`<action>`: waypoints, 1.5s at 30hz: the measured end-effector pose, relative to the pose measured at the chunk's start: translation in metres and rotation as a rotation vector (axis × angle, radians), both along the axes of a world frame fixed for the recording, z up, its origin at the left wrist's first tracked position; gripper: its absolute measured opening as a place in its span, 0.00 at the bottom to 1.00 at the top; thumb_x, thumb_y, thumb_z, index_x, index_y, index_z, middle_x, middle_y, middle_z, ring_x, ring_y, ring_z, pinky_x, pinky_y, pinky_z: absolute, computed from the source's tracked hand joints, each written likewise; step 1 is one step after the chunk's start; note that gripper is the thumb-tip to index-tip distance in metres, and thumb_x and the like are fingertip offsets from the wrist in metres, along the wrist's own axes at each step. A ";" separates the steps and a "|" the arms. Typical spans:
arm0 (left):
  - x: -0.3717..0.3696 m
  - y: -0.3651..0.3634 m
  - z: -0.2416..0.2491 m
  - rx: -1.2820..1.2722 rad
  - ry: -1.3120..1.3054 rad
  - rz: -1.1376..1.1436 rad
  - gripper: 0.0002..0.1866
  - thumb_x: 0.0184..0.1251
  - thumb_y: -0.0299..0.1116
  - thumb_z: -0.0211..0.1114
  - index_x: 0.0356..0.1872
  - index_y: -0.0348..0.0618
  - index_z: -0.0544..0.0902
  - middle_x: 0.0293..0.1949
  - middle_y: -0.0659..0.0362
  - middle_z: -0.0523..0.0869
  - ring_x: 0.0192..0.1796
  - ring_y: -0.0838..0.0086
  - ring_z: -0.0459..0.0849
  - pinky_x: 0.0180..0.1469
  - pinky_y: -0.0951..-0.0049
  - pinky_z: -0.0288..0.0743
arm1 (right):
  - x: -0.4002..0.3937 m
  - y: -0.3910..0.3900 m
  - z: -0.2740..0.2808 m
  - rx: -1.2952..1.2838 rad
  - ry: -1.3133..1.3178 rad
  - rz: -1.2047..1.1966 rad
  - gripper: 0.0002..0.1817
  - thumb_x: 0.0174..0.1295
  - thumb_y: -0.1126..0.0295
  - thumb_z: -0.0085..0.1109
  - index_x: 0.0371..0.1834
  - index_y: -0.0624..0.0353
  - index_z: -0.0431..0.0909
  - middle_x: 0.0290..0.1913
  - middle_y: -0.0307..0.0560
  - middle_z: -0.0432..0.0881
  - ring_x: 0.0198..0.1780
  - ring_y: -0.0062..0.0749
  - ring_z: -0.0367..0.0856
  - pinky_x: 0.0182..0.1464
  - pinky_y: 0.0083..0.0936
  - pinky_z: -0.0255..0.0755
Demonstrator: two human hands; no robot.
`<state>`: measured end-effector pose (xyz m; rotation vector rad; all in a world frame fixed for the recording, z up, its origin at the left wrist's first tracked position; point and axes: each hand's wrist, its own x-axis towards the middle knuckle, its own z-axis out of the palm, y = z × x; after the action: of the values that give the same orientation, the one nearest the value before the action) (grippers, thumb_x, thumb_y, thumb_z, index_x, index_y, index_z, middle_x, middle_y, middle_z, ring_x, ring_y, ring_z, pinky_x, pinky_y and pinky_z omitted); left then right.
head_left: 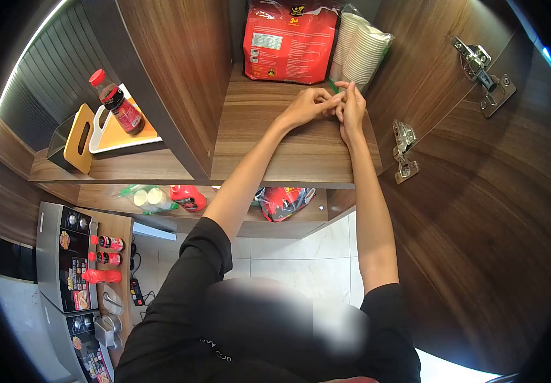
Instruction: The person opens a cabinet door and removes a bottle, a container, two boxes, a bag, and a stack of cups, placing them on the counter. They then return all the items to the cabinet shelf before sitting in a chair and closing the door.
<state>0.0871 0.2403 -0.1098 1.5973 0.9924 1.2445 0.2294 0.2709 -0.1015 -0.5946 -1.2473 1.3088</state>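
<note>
Inside the open cupboard, two stacks of white paper cups (359,56) stand in a clear plastic bag (385,39) with a green edge. My hands meet just in front of it, above the wooden shelf (269,150). My left hand (310,107) is closed, thumb and fingers pinched at the green edge. Beside it, touching it, my right hand (352,113) has its fingers bent and pressed together at the same spot. The fingers partly hide what lies between them. Left of the cups stands a large red coffee bag (291,45), which neither hand touches.
An open door with metal hinges (405,150) is at the right. Left of the partition (173,76) are a sauce bottle (117,102), a white tray (98,142) and an orange board (79,138). A lower shelf holds bagged cups (151,198) and a red bottle (188,198).
</note>
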 end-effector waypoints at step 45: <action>-0.033 0.013 -0.002 -0.041 -0.285 0.100 0.23 0.82 0.51 0.48 0.40 0.43 0.82 0.30 0.67 0.79 0.31 0.85 0.72 0.33 0.81 0.66 | -0.016 -0.032 0.009 0.660 -0.682 -0.131 0.06 0.59 0.78 0.57 0.35 0.61 0.84 0.56 0.44 0.85 0.20 0.27 0.84 0.27 0.23 0.76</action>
<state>0.0544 0.2530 -0.1121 1.3075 0.9167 1.4638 0.2130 0.2388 -0.0923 -0.6379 -2.0362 0.5120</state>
